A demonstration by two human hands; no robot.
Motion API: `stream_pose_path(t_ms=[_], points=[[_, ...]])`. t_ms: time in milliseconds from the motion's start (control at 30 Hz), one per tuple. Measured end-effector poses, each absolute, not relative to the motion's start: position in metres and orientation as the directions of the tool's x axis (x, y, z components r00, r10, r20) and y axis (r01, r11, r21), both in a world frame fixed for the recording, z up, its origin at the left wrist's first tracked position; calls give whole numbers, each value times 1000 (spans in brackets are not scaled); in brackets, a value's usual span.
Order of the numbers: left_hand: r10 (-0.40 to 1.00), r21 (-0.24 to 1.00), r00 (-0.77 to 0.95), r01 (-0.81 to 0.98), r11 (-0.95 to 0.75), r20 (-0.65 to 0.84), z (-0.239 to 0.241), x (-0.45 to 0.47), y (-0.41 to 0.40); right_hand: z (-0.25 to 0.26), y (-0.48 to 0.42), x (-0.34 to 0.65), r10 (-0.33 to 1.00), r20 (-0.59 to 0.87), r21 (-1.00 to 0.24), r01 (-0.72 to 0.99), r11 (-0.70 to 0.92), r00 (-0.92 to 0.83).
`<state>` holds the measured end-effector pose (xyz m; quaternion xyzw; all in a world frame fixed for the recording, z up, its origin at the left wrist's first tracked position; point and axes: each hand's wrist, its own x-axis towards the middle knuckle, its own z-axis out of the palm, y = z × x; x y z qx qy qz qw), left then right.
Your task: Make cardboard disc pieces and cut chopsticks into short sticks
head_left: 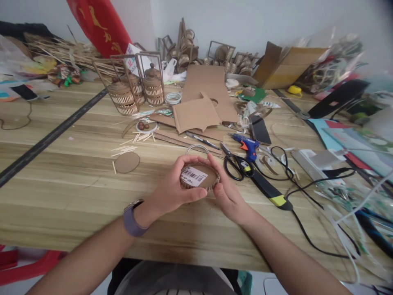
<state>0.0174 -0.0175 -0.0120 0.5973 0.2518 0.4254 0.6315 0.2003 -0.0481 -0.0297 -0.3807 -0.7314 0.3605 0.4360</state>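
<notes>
Between my two hands is a round cardboard piece (209, 174) with a raised corrugated rim and a white barcode label on its flat face. My left hand (173, 186) grips its left side, thumb along the near edge. Fingers of my right hand (229, 194) curve around the right side, the thumb at the near rim. Just beyond my fingers lies a thin ring (197, 147), partly hidden. Black-handled scissors (238, 166) rest to the right, near a blue hot glue gun (248, 144). A loose cardboard disc (127, 162) and small wooden sticks (124, 150) lie to the left.
Basket-like models with tall handles (124, 96) stand at the back left. Cardboard sheets (196, 114) and a pen-like tool (202, 139) occupy the middle. A black tool with a yellow band (270, 192), cables and a power strip (316, 168) lie at right. An open box (288, 65) stands behind.
</notes>
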Motion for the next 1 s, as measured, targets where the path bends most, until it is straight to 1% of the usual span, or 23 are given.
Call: stream_pose_path(t_ms=[200, 367, 500, 800, 1000], points=[[862, 979, 474, -177, -103, 176, -19, 18, -18, -36, -51, 195, 863, 398, -841, 253, 478, -311], [874, 977, 457, -196, -85, 167, -20, 20, -22, -38, -52, 194, 860, 411, -830, 267, 490, -302], [876, 974, 445, -199, -105, 185, -18, 22, -23, -40, -54, 193, 857, 423, -828, 258, 498, -296], [893, 983, 423, -154, -96, 154, -17, 23, -23, -41, -54, 191, 861, 423, -827, 268, 495, -283], [894, 984, 417, -136, -115, 162, -15, 23, -24, -42, -56, 192, 861, 409, -819, 295, 492, -303]])
